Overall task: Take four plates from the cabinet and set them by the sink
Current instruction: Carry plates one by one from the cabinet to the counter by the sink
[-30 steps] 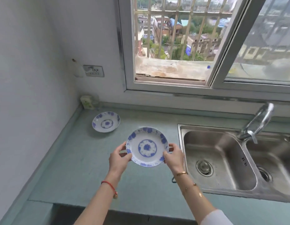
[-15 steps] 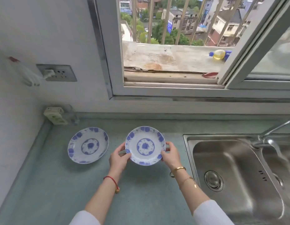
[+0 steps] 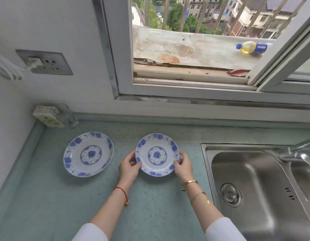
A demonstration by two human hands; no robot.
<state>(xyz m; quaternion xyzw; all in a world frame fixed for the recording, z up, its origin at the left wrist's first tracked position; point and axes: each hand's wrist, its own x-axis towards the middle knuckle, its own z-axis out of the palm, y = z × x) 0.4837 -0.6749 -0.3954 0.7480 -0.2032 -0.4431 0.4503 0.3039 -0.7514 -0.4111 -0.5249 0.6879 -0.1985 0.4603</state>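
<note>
A white plate with blue flowers (image 3: pixel 157 154) sits low over the green counter (image 3: pixel 46 197), just left of the steel sink (image 3: pixel 255 185). My left hand (image 3: pixel 129 166) grips its left rim and my right hand (image 3: pixel 183 166) grips its right rim. Whether the plate touches the counter I cannot tell. A second, matching plate (image 3: pixel 88 153) lies flat on the counter to the left, apart from the held one. The cabinet is out of view.
A tap (image 3: pixel 296 153) reaches over the sink at the right. A small white box (image 3: pixel 47 116) stands in the back left corner under a wall socket (image 3: pixel 44 62). The open window (image 3: pixel 190 49) is behind; a bottle (image 3: pixel 251 48) lies on the outer ledge.
Both hands have carried the plate forward and down toward the counter, beside the first plate. My view has moved closer and tilted down.
</note>
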